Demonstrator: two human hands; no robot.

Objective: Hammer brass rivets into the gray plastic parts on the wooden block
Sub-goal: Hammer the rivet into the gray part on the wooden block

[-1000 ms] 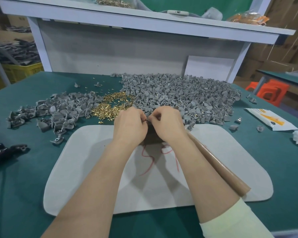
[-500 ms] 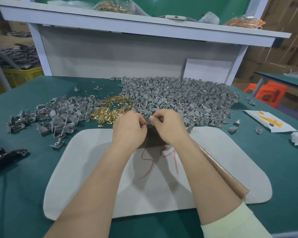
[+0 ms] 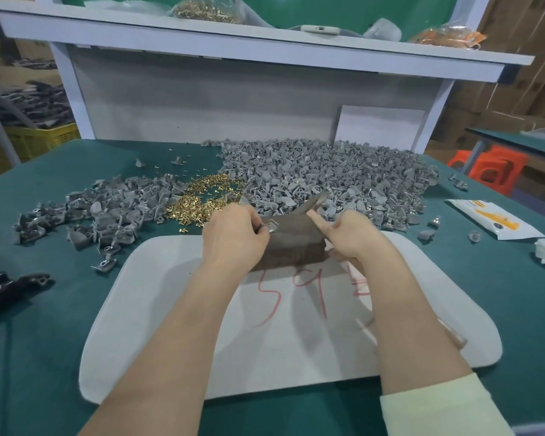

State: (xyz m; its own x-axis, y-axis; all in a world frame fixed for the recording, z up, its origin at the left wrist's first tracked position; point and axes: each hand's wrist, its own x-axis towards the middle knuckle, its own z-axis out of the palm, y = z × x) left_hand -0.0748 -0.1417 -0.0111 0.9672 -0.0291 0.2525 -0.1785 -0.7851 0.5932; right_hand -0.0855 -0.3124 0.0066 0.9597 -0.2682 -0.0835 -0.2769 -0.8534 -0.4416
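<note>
A dark wooden block [image 3: 293,243] stands on the white mat [image 3: 177,325]. My left hand [image 3: 233,237] pinches a gray plastic part [image 3: 269,228] on the block's top left corner. My right hand [image 3: 350,237] grips a hammer, index finger stretched forward. Its blurred head [image 3: 313,201] hangs above the block's far right edge, and the brown handle [image 3: 453,336] runs back under my forearm. Loose brass rivets [image 3: 205,199] lie behind my left hand. A big heap of gray parts [image 3: 343,177] spreads behind the block, and a smaller heap [image 3: 107,209] lies to the left.
A white packet [image 3: 497,221] and a few stray parts [image 3: 425,235] lie on the green table at the right. A black tool [image 3: 13,286] sits at the left edge. The white shelf [image 3: 265,36] behind carries a bag of rivets [image 3: 202,9] and a phone [image 3: 320,29].
My hands, close together over the block before, have parted. The right hand has moved right with the hammer head raised, and the block and the part on it now show.
</note>
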